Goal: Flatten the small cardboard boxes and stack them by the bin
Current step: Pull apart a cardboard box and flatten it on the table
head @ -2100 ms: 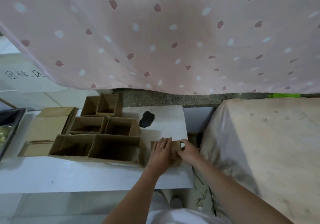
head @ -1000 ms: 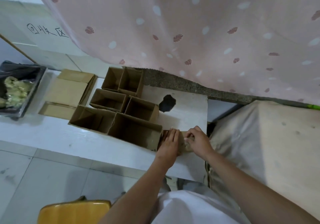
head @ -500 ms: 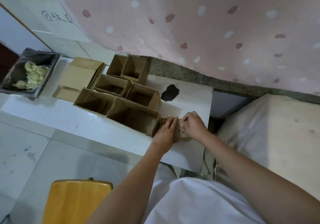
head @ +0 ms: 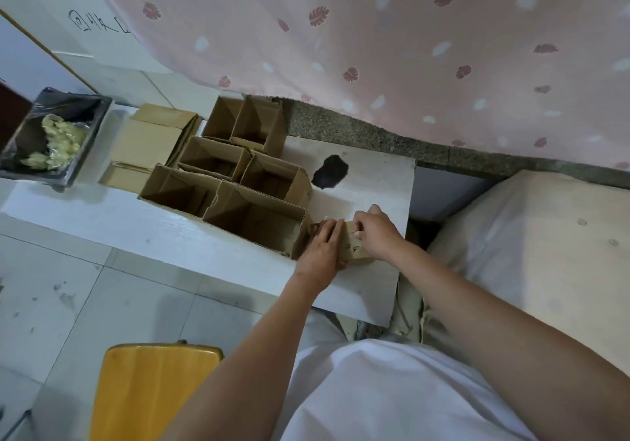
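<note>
- Handwritten dark characters (head: pixel 97 23) are seen on the pale wall beyond the bin (head: pixel 51 135); they cannot be read with certainty.
- Small dark marks are printed on the small cardboard box (head: pixel 356 248), too small to be made out.
- The small cardboard box is held on the white bench (head: pixel 170 232), touching the right side of the nearest of the open boxes (head: pixel 255 222).
- The left hand (head: pixel 322 248) is laid over the small box with fingers nearly straight and pressed down on it.
- The right hand (head: pixel 375 232) is curled, and the far edge of the small box is pinched by its fingers.
- The open boxes are grouped between the small box and the bin; the flattened boxes (head: pixel 153 144) are stacked just beside the bin, between it and the open group.
- A dark hole (head: pixel 330 171) is seen in the bench, beyond the small box.
- Compared with half a second ago, both hands are kept on the small box in much the same grip; the view is shifted, so that the bin and the yellow stool (head: pixel 153 389) are shown more fully.
</note>
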The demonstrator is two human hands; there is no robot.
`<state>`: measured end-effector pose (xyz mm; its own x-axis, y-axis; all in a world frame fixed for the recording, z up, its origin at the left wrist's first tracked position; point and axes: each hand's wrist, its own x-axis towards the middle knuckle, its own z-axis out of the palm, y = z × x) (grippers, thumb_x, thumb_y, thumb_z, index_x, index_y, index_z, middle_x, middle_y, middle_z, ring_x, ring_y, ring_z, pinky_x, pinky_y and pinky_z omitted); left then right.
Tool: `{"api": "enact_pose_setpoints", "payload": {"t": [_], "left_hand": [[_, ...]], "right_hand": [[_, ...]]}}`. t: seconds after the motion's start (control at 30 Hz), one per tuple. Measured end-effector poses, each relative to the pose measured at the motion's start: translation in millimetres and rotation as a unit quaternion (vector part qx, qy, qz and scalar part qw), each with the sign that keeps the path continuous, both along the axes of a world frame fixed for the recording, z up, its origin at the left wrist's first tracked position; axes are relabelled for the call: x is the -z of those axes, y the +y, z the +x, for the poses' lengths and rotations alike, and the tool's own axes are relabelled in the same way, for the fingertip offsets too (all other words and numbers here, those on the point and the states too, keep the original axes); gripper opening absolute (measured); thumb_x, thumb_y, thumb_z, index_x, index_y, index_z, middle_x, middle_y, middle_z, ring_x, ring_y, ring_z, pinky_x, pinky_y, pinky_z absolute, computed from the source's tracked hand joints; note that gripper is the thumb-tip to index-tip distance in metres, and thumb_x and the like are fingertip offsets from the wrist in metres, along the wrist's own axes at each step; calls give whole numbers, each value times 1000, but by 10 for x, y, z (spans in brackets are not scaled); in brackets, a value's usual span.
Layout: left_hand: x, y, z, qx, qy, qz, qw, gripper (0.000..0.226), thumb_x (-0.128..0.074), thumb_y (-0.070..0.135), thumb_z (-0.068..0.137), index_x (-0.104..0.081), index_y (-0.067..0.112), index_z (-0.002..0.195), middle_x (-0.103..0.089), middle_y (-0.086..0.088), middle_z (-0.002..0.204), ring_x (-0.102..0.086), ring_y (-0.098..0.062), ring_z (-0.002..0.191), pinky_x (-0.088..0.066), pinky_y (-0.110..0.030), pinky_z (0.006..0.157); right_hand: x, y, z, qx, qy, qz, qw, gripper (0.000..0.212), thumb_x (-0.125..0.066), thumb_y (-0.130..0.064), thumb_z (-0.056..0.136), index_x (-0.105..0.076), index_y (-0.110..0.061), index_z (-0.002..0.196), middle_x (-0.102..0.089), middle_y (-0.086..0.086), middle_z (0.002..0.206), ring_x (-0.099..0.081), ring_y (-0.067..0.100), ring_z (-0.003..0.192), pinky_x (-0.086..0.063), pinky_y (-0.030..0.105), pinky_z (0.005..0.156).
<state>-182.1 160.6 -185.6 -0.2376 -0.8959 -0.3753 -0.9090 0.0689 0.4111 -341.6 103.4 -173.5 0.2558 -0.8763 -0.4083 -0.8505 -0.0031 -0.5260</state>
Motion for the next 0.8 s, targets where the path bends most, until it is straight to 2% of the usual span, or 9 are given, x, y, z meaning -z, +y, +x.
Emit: {"api": "enact_pose_setpoints", "payload": {"t": [0.27, 0.43, 0.6, 0.7, 0.8], "left_hand": [[17, 16, 5, -3, 13, -5, 1000, 96, -69, 27, 93, -3, 16, 161, -6, -3, 167, -2, -24, 155, -16, -44, 125], [27, 3, 16, -2, 15, 7, 1000, 96, -69, 29, 93, -1, 19, 161, -2, -1, 168, -2, -23, 155, -21, -46, 124], [24, 12, 3, -14, 15, 19, 1000, 99, -70, 29, 92, -1, 21, 161, -3, -2, 167, -9, -25, 154, -28, -45, 121], [24, 18, 0, -16, 9, 21, 1000, 99, -71, 29, 92, 0, 21, 161, -3, -1, 167, -10, -24, 154, -30, -46, 120], [16, 6, 1, -10, 6, 18, 1000, 99, -71, 29, 92, -1, 20, 161, -4, 0, 167, -6, -23, 154, -31, -48, 120]], "right_hand": [[4, -10, -66, -31, -19, 11, 999, 12, -54, -12, 98, -51, -19, 88, -39, 2, 102, -49, 22, 88, -49, 37, 83], [-28, 38, -125, -64, -33, -11, 997, 14, -56, -10, 95, -50, -19, 87, -44, -1, 103, -44, 20, 97, -44, 35, 85], [-103, -7, -122, -28, -71, 1, 997, 21, -64, -3, 89, -56, -22, 90, -60, 0, 90, -59, 17, 84, -50, 31, 74], [-106, -29, -113, -27, -51, 9, 998, 21, -64, -3, 89, -60, -22, 81, -62, 1, 87, -59, 15, 81, -52, 29, 73], [-119, -8, -132, -37, -47, 2, 998, 28, -67, -6, 88, -56, -24, 71, -58, -1, 87, -57, 17, 83, -50, 29, 75]]}}
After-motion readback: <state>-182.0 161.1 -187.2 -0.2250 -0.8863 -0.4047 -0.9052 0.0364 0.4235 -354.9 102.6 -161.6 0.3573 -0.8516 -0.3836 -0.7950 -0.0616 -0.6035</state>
